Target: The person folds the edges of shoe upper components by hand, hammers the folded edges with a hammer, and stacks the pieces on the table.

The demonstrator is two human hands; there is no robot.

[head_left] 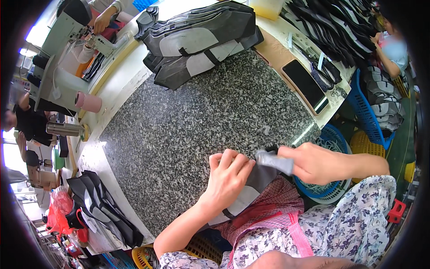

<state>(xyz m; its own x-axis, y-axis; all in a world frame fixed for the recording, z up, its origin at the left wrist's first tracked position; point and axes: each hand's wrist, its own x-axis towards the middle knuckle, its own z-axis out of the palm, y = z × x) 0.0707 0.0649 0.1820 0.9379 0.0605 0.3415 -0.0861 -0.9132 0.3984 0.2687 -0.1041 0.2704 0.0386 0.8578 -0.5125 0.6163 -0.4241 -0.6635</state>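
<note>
A black-and-grey cut fabric piece (245, 197), like a shoe upper part, lies over the near edge of the speckled granite slab (192, 116) and hangs toward my lap. Curled fingers of my left hand (228, 177) press and grip it at the slab's edge. My right hand (313, 163) is closed on a grey hammer (275, 162), blurred by motion, just right of my left fingertips. The hammer is over the piece's upper end; whether they touch I cannot tell.
Stacked dark pieces (201, 40) lie at the far edge, more pieces (105, 208) at left. A phone (304, 85) and scissors (329, 71) lie at right. Blue baskets (365, 112) stand beyond. A pink cup (88, 102) is at left, near a co-worker's hand (103, 21) at a sewing machine.
</note>
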